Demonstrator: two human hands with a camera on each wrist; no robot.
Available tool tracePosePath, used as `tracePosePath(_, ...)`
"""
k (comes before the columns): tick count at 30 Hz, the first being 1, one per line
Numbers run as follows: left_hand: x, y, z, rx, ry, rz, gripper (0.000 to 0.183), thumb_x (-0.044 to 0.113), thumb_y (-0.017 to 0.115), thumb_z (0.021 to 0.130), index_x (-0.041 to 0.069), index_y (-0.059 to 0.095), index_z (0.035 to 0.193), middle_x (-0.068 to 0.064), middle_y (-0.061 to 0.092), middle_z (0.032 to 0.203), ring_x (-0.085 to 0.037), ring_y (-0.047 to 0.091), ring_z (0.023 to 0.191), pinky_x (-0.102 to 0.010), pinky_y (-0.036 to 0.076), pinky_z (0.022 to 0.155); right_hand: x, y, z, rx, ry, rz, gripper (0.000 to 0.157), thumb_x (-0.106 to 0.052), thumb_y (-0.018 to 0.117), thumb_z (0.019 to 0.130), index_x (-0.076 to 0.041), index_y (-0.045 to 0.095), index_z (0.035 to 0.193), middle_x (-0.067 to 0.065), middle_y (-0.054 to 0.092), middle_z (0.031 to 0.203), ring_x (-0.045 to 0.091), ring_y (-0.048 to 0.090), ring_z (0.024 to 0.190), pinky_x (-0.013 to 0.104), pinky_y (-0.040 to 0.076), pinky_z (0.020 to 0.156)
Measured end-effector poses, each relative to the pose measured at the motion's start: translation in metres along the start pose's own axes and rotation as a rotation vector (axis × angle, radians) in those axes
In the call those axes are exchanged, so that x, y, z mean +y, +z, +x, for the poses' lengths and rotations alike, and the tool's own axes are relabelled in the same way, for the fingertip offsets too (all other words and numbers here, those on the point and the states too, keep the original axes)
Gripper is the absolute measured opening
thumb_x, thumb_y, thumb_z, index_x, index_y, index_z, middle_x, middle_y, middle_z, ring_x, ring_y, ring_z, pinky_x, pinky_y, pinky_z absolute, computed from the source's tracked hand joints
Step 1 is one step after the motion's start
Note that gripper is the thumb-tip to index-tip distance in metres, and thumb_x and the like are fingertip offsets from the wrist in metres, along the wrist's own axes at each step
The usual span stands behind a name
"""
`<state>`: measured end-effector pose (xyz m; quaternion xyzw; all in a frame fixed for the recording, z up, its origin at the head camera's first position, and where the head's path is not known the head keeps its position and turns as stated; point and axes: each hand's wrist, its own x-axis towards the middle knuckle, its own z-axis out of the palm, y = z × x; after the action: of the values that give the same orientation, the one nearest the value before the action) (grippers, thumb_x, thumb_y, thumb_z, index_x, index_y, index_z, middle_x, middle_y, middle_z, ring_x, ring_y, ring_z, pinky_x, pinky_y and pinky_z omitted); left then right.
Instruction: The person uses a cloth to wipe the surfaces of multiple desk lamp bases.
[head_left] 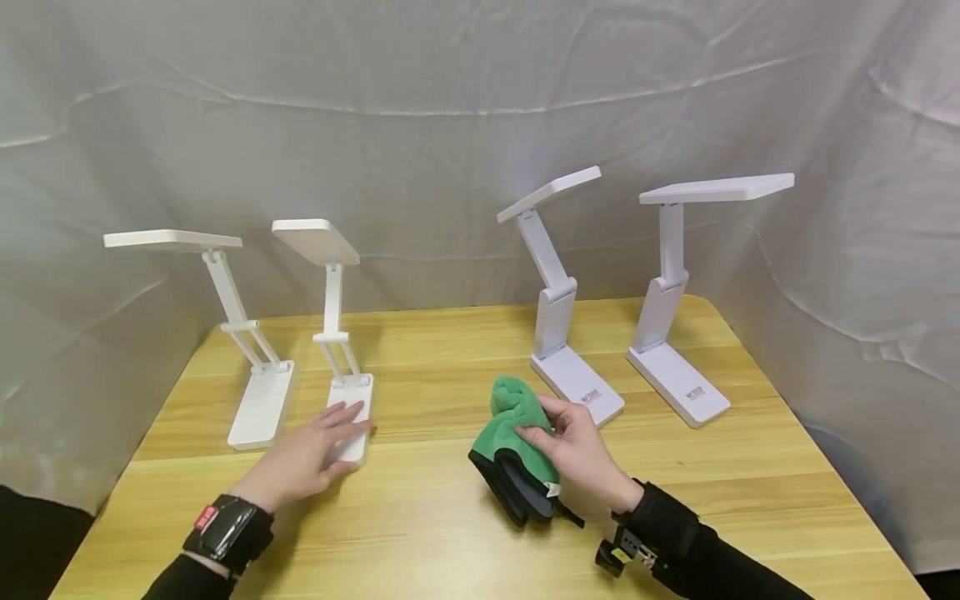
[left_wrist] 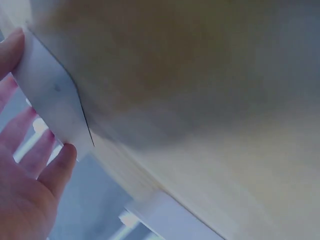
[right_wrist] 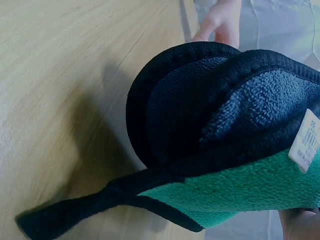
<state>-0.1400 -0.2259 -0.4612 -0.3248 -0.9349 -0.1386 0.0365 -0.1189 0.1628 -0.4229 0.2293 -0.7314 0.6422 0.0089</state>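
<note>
In the head view my left hand rests on the white base of a folding desk lamp, fingers spread over its top and thumb by its front end. The left wrist view shows the fingertips on the edges of this base. This lamp's flat head is tilted, on a jointed arm. My right hand pinches a folded green cloth with black edging and a dark grey inside, held up over the table. A white label and a black loop hang from the cloth in the right wrist view.
Left of the gripped-cloth area, another white lamp stands beside my left hand. Two more white lamps stand at the back right. The wooden table ends before a grey fabric backdrop.
</note>
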Motion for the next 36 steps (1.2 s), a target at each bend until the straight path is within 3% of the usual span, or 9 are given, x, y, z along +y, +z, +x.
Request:
tracePosePath(8, -0.033, -0.007, 0.006, 0.009, 0.009, -0.003, 0.061, 0.021, 0.076, 0.077, 0.008, 0.055, 0.132, -0.02, 0.042, 0.143, -0.041, 0.037, 0.129, -0.059, 0.033, 0.102, -0.001, 0.002, -0.001, -0.018, -0.01, 0.024, 0.039, -0.001, 0.063, 0.088, 0.005, 0.055, 0.126, 0.023, 0.062, 0.117, 0.019, 0.064, 0.097, 0.034, 0.057, 0.073)
tracePosePath(18, -0.035, -0.007, 0.008, 0.013, -0.033, -0.002, 0.062, 0.026, 0.074, 0.08, 0.011, 0.051, 0.136, -0.02, 0.039, 0.145, -0.041, 0.035, 0.131, -0.059, 0.033, 0.102, 0.0, 0.003, 0.0, -0.008, -0.005, 0.003, 0.037, -0.003, 0.064, 0.087, 0.001, 0.058, 0.124, 0.018, 0.064, 0.116, 0.019, 0.063, 0.1, 0.033, 0.056, 0.076)
tracePosePath(21, -0.033, -0.008, 0.01, 0.061, -0.036, 0.005, 0.063, 0.03, 0.073, 0.081, 0.009, 0.051, 0.136, -0.019, 0.041, 0.144, -0.04, 0.037, 0.129, -0.06, 0.035, 0.1, 0.0, 0.003, 0.0, -0.003, 0.0, -0.002, 0.037, -0.002, 0.064, 0.087, 0.002, 0.058, 0.123, 0.019, 0.064, 0.116, 0.018, 0.063, 0.099, 0.033, 0.056, 0.076)
tracePosePath(25, -0.022, -0.011, 0.018, 0.199, -0.038, -0.001, 0.055, 0.03, 0.072, 0.081, 0.007, 0.056, 0.129, -0.015, 0.052, 0.132, -0.035, 0.048, 0.119, -0.055, 0.043, 0.093, 0.0, -0.002, -0.002, 0.007, 0.019, -0.023, 0.039, -0.003, 0.065, 0.087, 0.004, 0.056, 0.125, 0.021, 0.063, 0.116, 0.018, 0.064, 0.099, 0.032, 0.056, 0.076)
tracePosePath(28, -0.007, -0.013, 0.038, 0.299, -0.053, -0.04, 0.044, 0.027, 0.071, 0.083, 0.007, 0.061, 0.12, -0.01, 0.057, 0.119, -0.03, 0.054, 0.108, -0.05, 0.048, 0.087, 0.0, -0.01, -0.006, 0.027, 0.027, -0.056, 0.041, -0.003, 0.065, 0.087, 0.004, 0.056, 0.126, 0.022, 0.064, 0.115, 0.019, 0.065, 0.096, 0.032, 0.056, 0.074)
tracePosePath(30, 0.006, -0.012, 0.059, 0.329, -0.072, -0.103, 0.04, 0.027, 0.069, 0.085, 0.006, 0.061, 0.118, -0.008, 0.058, 0.115, -0.028, 0.055, 0.105, -0.049, 0.048, 0.088, -0.001, -0.018, -0.009, 0.049, 0.023, -0.097, 0.039, -0.004, 0.065, 0.087, 0.004, 0.057, 0.125, 0.022, 0.064, 0.113, 0.019, 0.065, 0.094, 0.031, 0.057, 0.073)
tracePosePath(32, 0.021, -0.009, 0.083, 0.328, -0.092, -0.19, 0.039, 0.028, 0.067, 0.087, 0.006, 0.06, 0.119, -0.009, 0.059, 0.117, -0.027, 0.056, 0.107, -0.049, 0.047, 0.09, -0.003, -0.027, -0.01, 0.078, 0.022, -0.138, 0.036, -0.004, 0.065, 0.087, 0.003, 0.058, 0.123, 0.021, 0.065, 0.111, 0.019, 0.065, 0.092, 0.031, 0.057, 0.071)
tracePosePath(36, 0.056, 0.001, 0.138, 0.241, -0.135, -0.433, 0.048, 0.03, 0.062, 0.091, 0.004, 0.051, 0.13, -0.015, 0.057, 0.125, -0.029, 0.053, 0.113, -0.048, 0.044, 0.097, -0.005, -0.045, -0.014, 0.145, 0.039, -0.212, 0.031, -0.006, 0.066, 0.087, 0.0, 0.062, 0.117, 0.018, 0.067, 0.107, 0.017, 0.065, 0.088, 0.028, 0.057, 0.068)
